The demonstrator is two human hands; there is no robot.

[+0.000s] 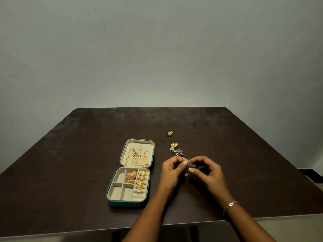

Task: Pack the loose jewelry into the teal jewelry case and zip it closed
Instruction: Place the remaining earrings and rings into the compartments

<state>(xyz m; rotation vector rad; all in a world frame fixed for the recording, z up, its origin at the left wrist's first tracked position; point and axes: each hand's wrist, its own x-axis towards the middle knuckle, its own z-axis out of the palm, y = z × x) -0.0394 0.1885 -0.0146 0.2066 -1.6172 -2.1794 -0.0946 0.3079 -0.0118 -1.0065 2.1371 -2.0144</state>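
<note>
Both hands, left hand (172, 169) and right hand (207, 170), pinch one silver earring (190, 165) between fingertips, apparently readying it for the open teal jewelry case (113, 186).

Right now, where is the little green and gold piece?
In the head view, the green and gold piece lies alone on the table, to the right of the open case lid and just behind the loose pile.

Matt dark table (83, 154), bright metal.
Faintly textured shell and soft beige velvety lining on the teal case (126, 204); glossy gold-toned chains (136, 158) and rings (142, 179); duller silver-toned earring (190, 165) and loose pieces (176, 151); shiny metal link bracelet (231, 204).
</note>
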